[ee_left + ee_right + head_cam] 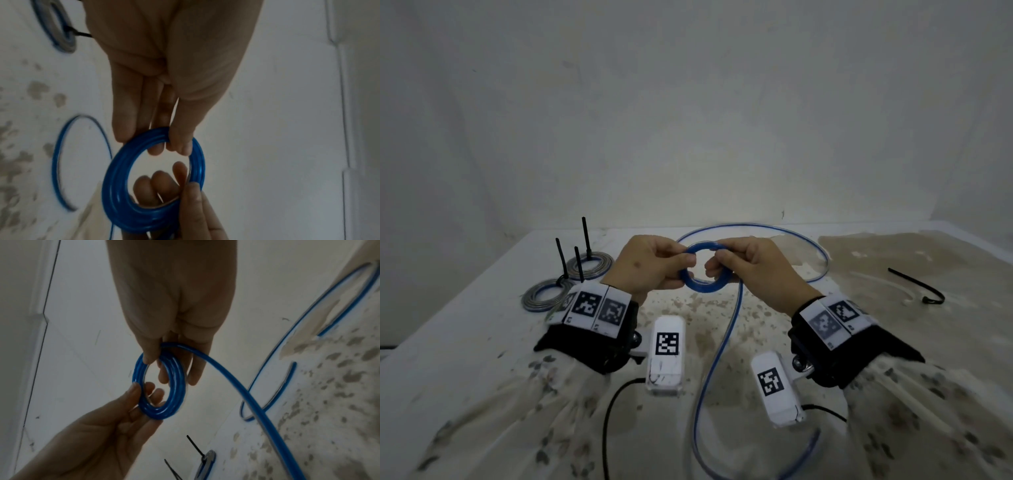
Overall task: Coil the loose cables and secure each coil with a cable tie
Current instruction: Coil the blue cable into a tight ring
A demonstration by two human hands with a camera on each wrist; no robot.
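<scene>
A small blue cable coil of several turns is held upright above the table between both hands. My left hand pinches its left side, thumb in front and fingers behind; the left wrist view shows that hand on the coil. My right hand pinches the right side, seen closer in the right wrist view as hand and coil. The loose blue cable trails from the coil towards me and loops round the far table. A loose black cable tie lies at the right.
Two finished grey-blue coils lie at the left of the stained white table, with black tie tails standing up. A white wall rises behind the table. Black wires from the wrist cameras hang near my sleeves.
</scene>
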